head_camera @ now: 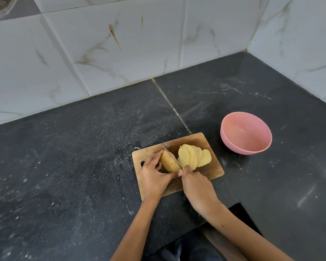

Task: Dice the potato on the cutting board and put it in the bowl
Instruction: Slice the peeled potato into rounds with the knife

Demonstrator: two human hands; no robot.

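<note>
so the wooden cutting board [211,167] sits on a dark stone counter [83,166] near the corner of a white marble-look tiled wall [120,53], with some whitish dust smeared over the counter. on the board there's a potato [168,162], the unsliced chunk with skin on it, lying at the left part of the board. the left hand [154,178] has its fingers and thumb curled round that chunk, steadying it from the left side. right next to it a fan of pale yellow slices [195,156] leans over toward the right, overlapping one another, still on the board.

the right hand [195,185] is wrapped tight round the handle of a knife [172,157], handle itself hidden inside the fist. the thin blade runs up and to the left across the cut face of the potato chunk, between the chunk and the slices.

the pink bowl [231,137] stands on the counter just off the board's far right corner, not touching it. both forearms come in from the bottom edge, bare.
</note>
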